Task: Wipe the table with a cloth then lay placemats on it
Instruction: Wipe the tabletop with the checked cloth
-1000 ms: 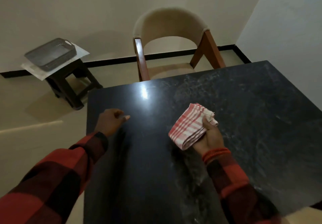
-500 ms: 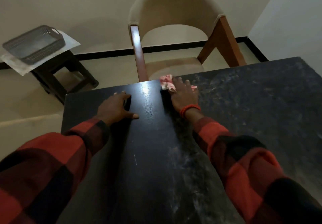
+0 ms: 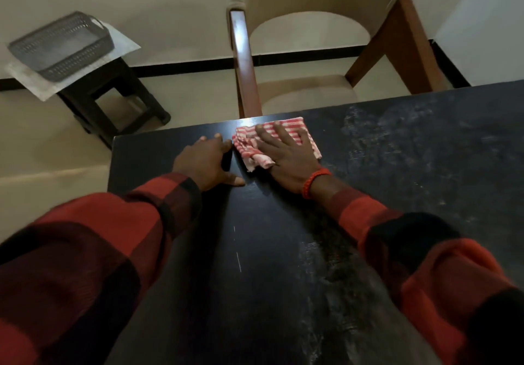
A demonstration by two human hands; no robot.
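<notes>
Pressing flat, the right hand (image 3: 286, 154) spreads over the cloth (image 3: 307, 137) on the table (image 3: 425, 166); left hand (image 3: 205, 160) rests flat beside it.

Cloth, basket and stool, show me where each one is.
cloth (image 3: 307, 137): head view, striped part beside the right hand's fingers.
basket (image 3: 61, 44): head view, its inside floor.
stool (image 3: 112, 79): head view, dark top edge under the white sheet.

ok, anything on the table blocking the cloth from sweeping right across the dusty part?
Nothing visible. The right hand presses the cloth flat near the far edge; the smudged table to its right is bare. The left hand rests on the other side.
</notes>
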